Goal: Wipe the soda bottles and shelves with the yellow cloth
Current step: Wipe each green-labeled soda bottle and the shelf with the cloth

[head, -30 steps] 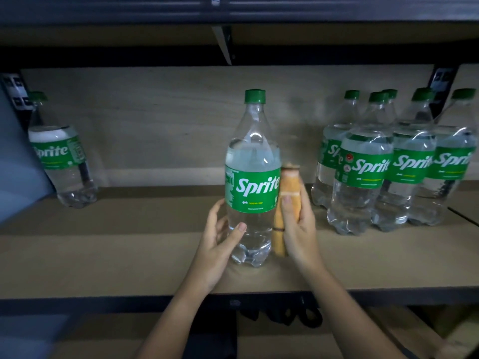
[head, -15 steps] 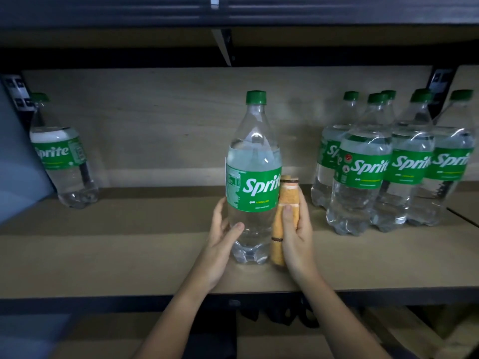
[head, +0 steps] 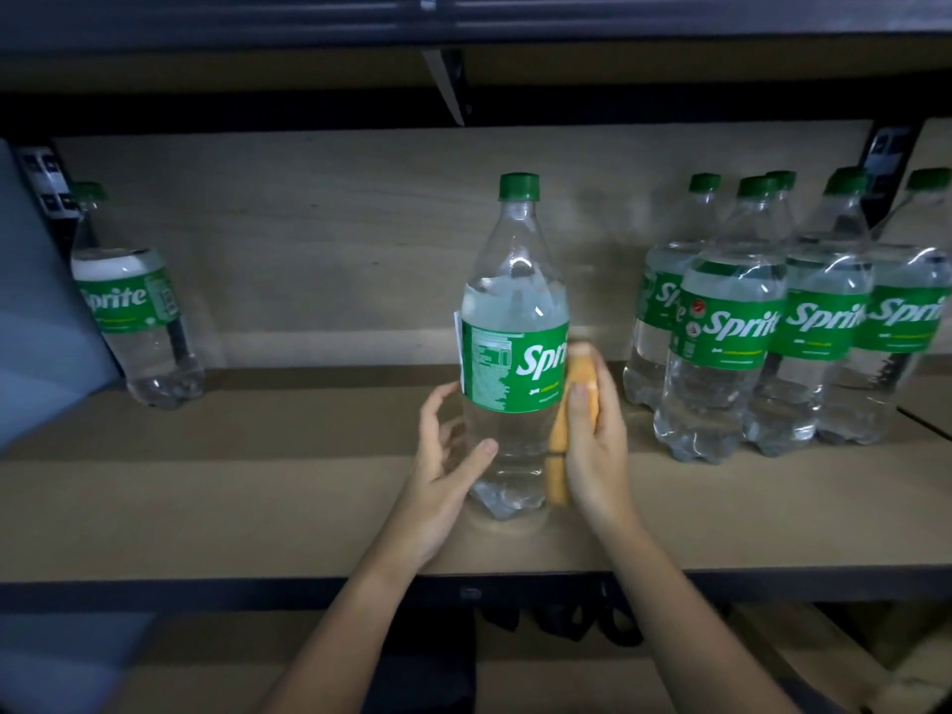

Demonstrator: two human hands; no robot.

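Observation:
A clear Sprite bottle [head: 515, 322] with a green cap and label stands upright on the wooden shelf [head: 257, 507], centre. My left hand [head: 445, 471] curls round its lower left side, thumb on the front. My right hand [head: 592, 445] holds a folded yellow cloth [head: 572, 404] against the bottle's right side, thumb pressed on the cloth. The label's nutrition panel faces me on the left.
A single Sprite bottle [head: 131, 311] stands at the shelf's far left. A cluster of several Sprite bottles [head: 731, 332] fills the right side. Another shelf board [head: 463, 23] hangs overhead. A dark metal rail [head: 206, 592] edges the shelf front.
The bottle has turned, so the Sprite word moved right and the nutrition panel came into view. My right hand and the cloth slid slightly along its right side.

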